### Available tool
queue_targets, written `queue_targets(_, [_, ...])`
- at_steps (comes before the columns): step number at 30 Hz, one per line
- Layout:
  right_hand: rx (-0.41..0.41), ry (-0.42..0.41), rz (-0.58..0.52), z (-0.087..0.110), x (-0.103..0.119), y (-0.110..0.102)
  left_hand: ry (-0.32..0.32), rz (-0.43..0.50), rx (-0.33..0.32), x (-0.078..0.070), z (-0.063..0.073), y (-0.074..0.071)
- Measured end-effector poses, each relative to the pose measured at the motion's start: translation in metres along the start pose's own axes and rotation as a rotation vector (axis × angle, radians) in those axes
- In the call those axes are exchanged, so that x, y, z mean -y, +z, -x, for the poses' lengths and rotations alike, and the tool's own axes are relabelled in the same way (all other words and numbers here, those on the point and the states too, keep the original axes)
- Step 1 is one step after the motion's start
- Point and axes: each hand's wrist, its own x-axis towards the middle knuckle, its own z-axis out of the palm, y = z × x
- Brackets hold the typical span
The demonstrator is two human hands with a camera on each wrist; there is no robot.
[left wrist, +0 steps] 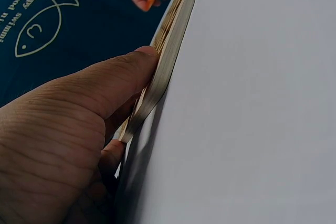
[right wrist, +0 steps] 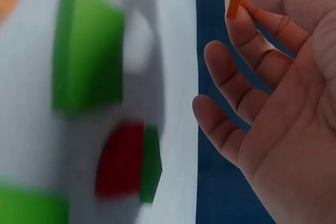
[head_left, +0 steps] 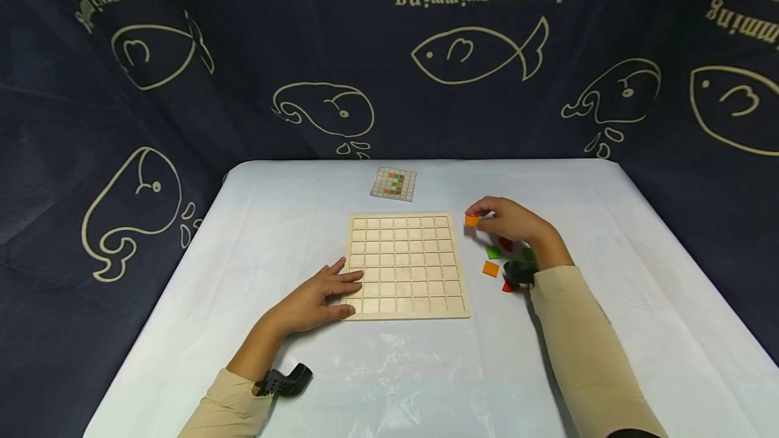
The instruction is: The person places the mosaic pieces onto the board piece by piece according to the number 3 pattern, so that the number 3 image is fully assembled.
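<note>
A light wooden grid board (head_left: 404,265) with square recesses lies in the middle of the table. My left hand (head_left: 319,296) rests on its left side, with the fingers spread and fairly straight. In the left wrist view the thumb of the left hand (left wrist: 79,98) touches the board's edge (left wrist: 167,61). Off the board's upper right corner, my right hand (head_left: 510,220) pinches an orange square tile (head_left: 471,220) between thumb and fingertips. The same orange tile (right wrist: 234,2) appears edge-on in the right wrist view, while the other fingers of the right hand (right wrist: 294,98) are loosely bent.
Right of the board lie loose tiles: an orange one (head_left: 491,268), a green one (head_left: 493,252) and red ones (head_left: 507,286), partly hidden by the right wrist. A small pattern card (head_left: 393,184) with a coloured grid lies behind the board. Dark fish-print cloth (head_left: 389,113) hangs behind the table.
</note>
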Motion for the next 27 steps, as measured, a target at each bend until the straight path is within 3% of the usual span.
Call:
queue_targets(12, [0.067, -0.124, -0.048, -0.029, 0.028, 0.016, 0.004, -0.005, 0.002, 0.001, -0.001, 0.0])
queue_targets(27, [0.157, -0.153, -0.119, -0.055, 0.062, 0.05, 0.002, 0.0, -0.001, 0.003, 0.0, 0.001])
